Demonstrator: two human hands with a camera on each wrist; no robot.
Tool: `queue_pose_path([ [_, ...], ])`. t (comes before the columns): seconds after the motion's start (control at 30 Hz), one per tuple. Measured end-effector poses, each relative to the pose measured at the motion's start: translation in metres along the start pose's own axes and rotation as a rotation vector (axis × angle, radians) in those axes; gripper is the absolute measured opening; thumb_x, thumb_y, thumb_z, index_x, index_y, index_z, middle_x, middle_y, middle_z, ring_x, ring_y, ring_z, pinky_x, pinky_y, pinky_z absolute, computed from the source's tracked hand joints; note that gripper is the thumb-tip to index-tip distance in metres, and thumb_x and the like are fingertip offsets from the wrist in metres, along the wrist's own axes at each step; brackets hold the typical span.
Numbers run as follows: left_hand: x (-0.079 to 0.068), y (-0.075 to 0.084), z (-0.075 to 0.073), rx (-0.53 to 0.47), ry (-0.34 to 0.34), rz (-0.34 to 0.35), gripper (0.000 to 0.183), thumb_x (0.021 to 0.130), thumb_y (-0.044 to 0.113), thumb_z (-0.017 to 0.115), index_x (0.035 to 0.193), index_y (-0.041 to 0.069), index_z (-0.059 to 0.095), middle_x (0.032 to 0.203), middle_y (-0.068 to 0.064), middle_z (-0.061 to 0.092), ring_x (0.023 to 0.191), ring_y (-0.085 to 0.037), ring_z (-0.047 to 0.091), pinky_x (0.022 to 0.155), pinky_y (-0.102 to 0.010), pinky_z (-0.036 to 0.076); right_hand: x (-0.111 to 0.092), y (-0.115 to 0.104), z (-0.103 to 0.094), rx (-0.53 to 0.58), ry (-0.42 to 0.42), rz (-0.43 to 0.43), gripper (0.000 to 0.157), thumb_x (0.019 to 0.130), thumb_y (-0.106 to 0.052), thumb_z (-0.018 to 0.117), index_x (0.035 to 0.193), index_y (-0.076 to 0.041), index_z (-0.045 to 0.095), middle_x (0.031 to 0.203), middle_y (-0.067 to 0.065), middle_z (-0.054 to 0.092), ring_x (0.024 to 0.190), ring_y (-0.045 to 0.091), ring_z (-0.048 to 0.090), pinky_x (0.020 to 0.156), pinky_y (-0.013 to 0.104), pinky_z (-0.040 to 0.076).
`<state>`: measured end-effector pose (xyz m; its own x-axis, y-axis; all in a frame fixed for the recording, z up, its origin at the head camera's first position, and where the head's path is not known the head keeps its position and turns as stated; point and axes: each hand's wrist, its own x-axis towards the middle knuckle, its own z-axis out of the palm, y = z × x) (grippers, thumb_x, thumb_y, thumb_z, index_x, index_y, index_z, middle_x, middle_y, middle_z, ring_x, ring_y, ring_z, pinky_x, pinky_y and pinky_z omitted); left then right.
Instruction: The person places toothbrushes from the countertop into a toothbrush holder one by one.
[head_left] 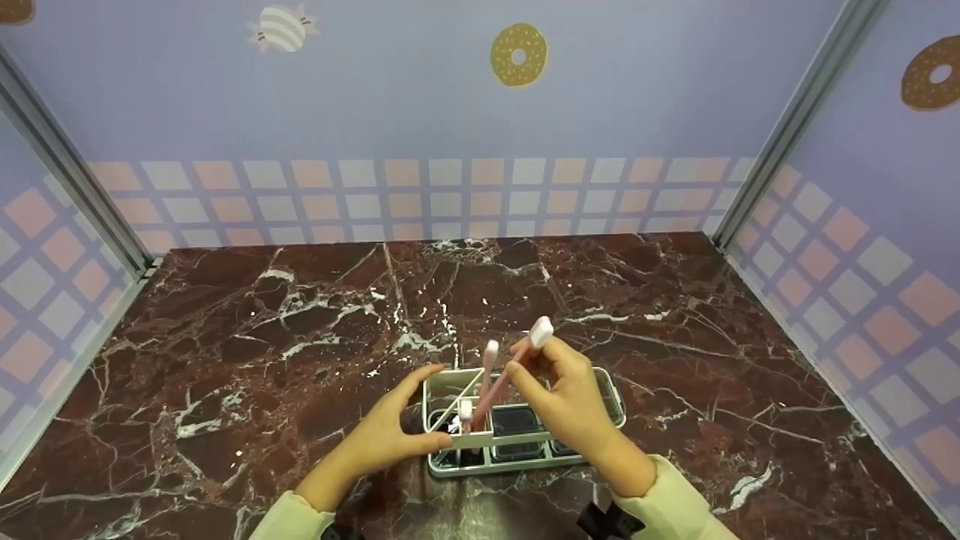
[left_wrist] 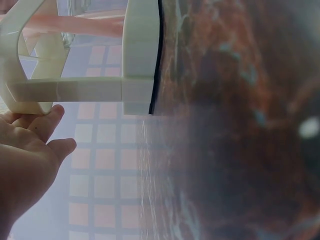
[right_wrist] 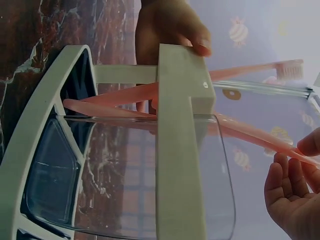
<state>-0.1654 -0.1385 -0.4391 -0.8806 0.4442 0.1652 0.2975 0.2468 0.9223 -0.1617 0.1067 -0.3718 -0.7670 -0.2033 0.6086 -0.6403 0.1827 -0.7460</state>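
Observation:
A cream toothbrush holder (head_left: 454, 440) with a raised top frame stands on the marbled table. My left hand (head_left: 390, 427) grips its left end, thumb along the near edge and fingers at the far side. Between the thumb and fingers of my right hand (head_left: 566, 394) is a pink toothbrush (head_left: 501, 384), pinched near its white-bristled head. This brush slants down to the left, its lower end within the holder's left opening. A second pink toothbrush (right_wrist: 290, 70) leans in the same opening. Another white brush head (head_left: 466, 409) shows low beside them.
Clear cups (right_wrist: 115, 200) hang in the holder's frame to the right of the brushes. Dark red marbled table (head_left: 262, 405) surrounds it. Lilac walls with printed doughnuts (head_left: 519, 55) and checks enclose the back and sides, with metal posts (head_left: 787, 127) at the corners.

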Motion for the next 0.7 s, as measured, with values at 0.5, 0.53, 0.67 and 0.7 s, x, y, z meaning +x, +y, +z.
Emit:
queue_pose_path([
  [0.5, 0.0, 0.0, -0.001, 0.02, 0.009, -0.013, 0.086, 0.074, 0.026, 0.082, 0.146, 0.017, 0.036, 0.129, -0.022, 0.054, 0.109, -0.036, 0.056, 0.09, -0.047, 0.047, -0.015, 0.006, 0.007, -0.01, -0.053, -0.034, 0.005, 0.088, 0.001, 0.065, 0.092, 0.001, 0.062, 0.094, 0.011, 0.066, 0.073, 0.011, 0.063, 0.058, 0.024, 0.054],
  [0.53, 0.0, 0.0, -0.001, 0.019, 0.009, -0.013, 0.086, 0.074, 0.026, 0.082, 0.146, 0.017, 0.036, 0.129, -0.022, 0.054, 0.109, -0.036, 0.056, 0.09, -0.046, 0.046, -0.015, 0.007, 0.008, -0.025, -0.063, -0.062, 0.004, 0.089, 0.001, 0.064, 0.092, 0.001, 0.063, 0.093, 0.01, 0.066, 0.075, 0.013, 0.064, 0.059, 0.025, 0.054],
  [0.67, 0.0, 0.0, 0.0, 0.007, 0.003, -0.014, 0.086, 0.074, 0.025, 0.082, 0.146, 0.016, 0.036, 0.129, -0.022, 0.054, 0.109, -0.036, 0.056, 0.09, -0.046, 0.047, -0.016, 0.012, 0.011, -0.073, -0.094, -0.205, 0.004, 0.091, 0.0, 0.061, 0.094, 0.001, 0.063, 0.091, 0.008, 0.068, 0.08, 0.02, 0.065, 0.067, 0.026, 0.056],
  [0.7, 0.0, 0.0, 0.0, 0.003, 0.002, -0.013, 0.086, 0.074, 0.024, 0.082, 0.146, 0.016, 0.036, 0.128, -0.023, 0.054, 0.109, -0.037, 0.056, 0.089, -0.046, 0.047, -0.016, 0.013, 0.012, -0.088, -0.098, -0.236, 0.005, 0.092, -0.001, 0.06, 0.094, 0.001, 0.063, 0.09, 0.007, 0.068, 0.08, 0.02, 0.065, 0.069, 0.026, 0.055],
])
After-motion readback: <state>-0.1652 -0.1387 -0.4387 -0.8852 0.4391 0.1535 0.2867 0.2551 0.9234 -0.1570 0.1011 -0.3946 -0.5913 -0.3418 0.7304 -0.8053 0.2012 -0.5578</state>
